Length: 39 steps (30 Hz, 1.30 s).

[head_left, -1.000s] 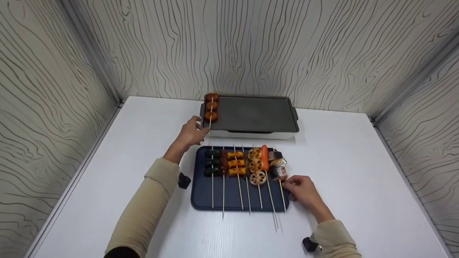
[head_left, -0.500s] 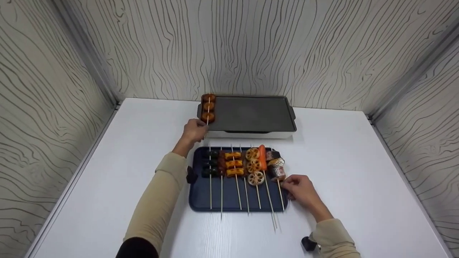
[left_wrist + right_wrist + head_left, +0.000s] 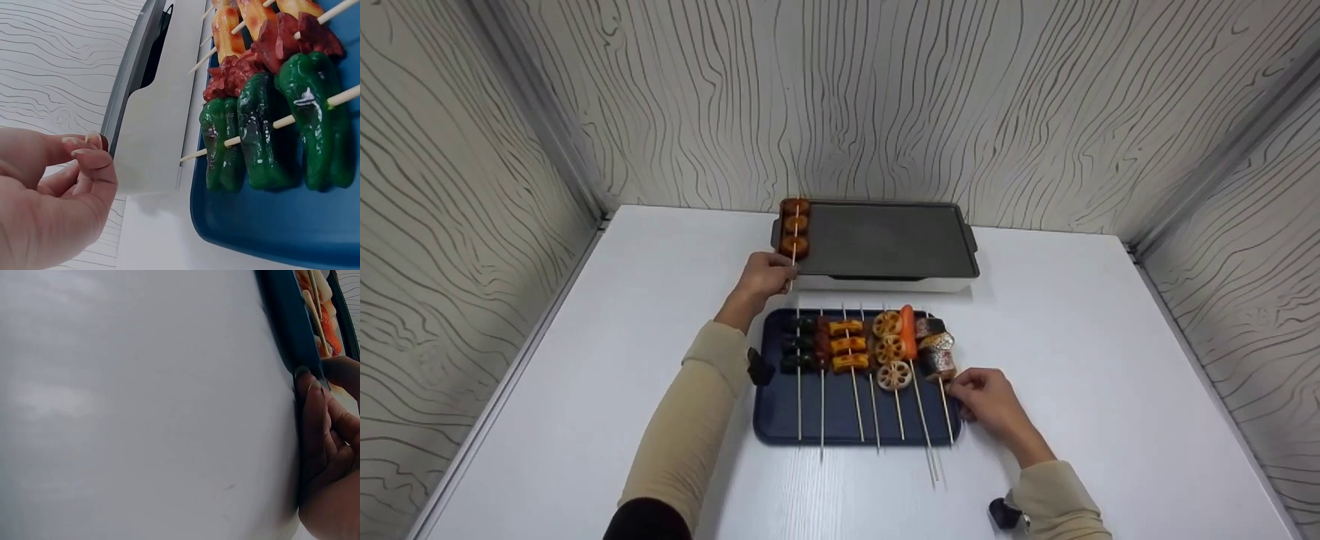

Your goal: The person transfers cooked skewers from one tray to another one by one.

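My left hand [image 3: 763,276] pinches the stick of a skewer of brown round slices [image 3: 795,225] in the head view. The slices lie along the left side of the dark griddle [image 3: 892,236], the stick jutting over its front edge. In the left wrist view, fingertips [image 3: 93,156] meet around the stick's end. My right hand [image 3: 990,397] grips the right edge of the blue tray [image 3: 776,409]. In the right wrist view its thumb [image 3: 342,372] lies over the rim, with the other fingers against the outer side.
On the tray lie skewers of green peppers [image 3: 799,343], dark red pieces [image 3: 822,345], yellow pieces [image 3: 850,345], lotus root slices [image 3: 891,350], an orange-red stick-shaped food [image 3: 908,330] and silvery dark chunks [image 3: 939,356]. Several sticks overhang its front rim. A patterned wall [image 3: 870,97] stands behind the griddle.
My left hand's fingers have closed from a spread pose onto the skewer's stick at the griddle's front left. The right hand stays at the tray's edge. The view has shifted slightly.
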Each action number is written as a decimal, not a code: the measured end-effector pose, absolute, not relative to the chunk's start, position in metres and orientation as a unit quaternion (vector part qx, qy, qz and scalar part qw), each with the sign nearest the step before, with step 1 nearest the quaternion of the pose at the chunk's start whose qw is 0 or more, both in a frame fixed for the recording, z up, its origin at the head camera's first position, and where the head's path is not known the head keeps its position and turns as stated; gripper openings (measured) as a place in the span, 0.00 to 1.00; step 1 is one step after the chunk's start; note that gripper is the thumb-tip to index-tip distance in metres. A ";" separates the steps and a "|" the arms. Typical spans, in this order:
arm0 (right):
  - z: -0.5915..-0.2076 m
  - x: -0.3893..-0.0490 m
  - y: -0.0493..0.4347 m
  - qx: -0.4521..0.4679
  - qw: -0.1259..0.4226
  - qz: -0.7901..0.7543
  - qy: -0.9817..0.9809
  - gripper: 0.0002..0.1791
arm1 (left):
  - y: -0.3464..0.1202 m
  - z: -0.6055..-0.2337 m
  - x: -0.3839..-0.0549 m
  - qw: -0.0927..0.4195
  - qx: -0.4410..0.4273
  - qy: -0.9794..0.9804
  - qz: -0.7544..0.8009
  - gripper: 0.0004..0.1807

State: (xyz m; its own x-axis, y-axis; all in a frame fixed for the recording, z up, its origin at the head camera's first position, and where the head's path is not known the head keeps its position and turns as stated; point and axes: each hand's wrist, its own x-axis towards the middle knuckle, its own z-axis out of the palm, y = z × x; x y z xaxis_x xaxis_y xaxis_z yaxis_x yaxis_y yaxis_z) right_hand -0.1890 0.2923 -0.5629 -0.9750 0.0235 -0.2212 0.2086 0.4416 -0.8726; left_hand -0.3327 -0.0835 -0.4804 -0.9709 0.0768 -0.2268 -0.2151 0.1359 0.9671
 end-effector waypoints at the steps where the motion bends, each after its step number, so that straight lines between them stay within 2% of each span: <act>1: -0.563 -0.189 0.292 0.068 0.089 -0.526 0.843 0.04 | -0.084 -0.480 -0.332 0.110 -0.046 0.743 0.659 0.14; 8: -0.563 -0.190 0.293 0.069 0.093 -0.525 0.843 0.05 | -0.086 -0.476 -0.324 0.097 -0.035 0.749 0.655 0.14; 17: -0.562 -0.189 0.293 0.075 0.089 -0.523 0.845 0.04 | -0.087 -0.462 -0.311 0.080 0.031 0.752 0.653 0.14; 25: -0.562 -0.189 0.291 0.072 0.087 -0.517 0.848 0.05 | -0.088 -0.450 -0.290 0.053 0.081 0.774 0.626 0.10; 39: -0.562 -0.190 0.293 0.076 0.090 -0.517 0.848 0.04 | -0.099 -0.445 -0.240 0.056 0.120 0.794 0.593 0.08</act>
State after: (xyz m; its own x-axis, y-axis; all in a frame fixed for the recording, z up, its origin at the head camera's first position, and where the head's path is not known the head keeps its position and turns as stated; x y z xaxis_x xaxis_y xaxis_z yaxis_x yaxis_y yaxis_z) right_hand -0.1902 0.2929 -0.5620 -0.9722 0.0361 -0.2312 0.2221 0.4535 -0.8632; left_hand -0.2403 -0.0995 -0.4453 -0.9648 0.2576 0.0533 0.1243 0.2677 0.9555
